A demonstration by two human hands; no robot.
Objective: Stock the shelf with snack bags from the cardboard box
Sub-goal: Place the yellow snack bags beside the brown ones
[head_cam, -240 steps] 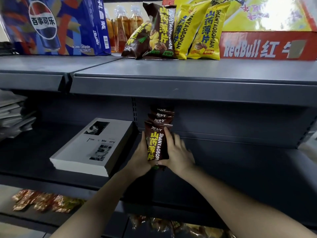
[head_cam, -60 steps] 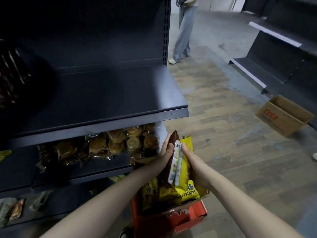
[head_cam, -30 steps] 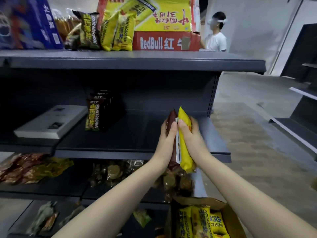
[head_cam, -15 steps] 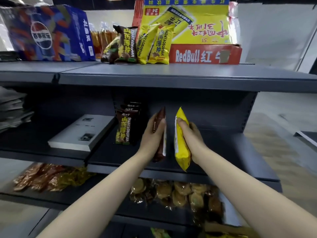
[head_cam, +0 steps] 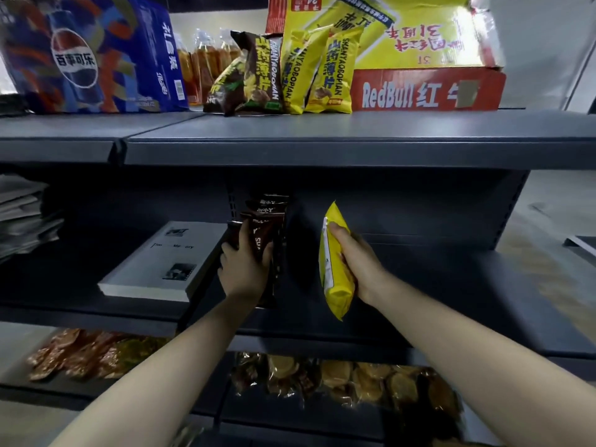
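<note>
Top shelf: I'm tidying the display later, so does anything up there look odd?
The yellow cardboard above the RedBull box has its print upside down, and its right edge looks torn and crumpled.

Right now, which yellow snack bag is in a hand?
The yellow bag the right hand grips; the other two stand on the top shelf beside the RedBull box.

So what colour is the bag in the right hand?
The snack bag is bright yellow with a white strip, clearest in the head view.

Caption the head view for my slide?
Left hand grips a brown bag at the row on the shelf; right hand holds a yellow bag.
</note>
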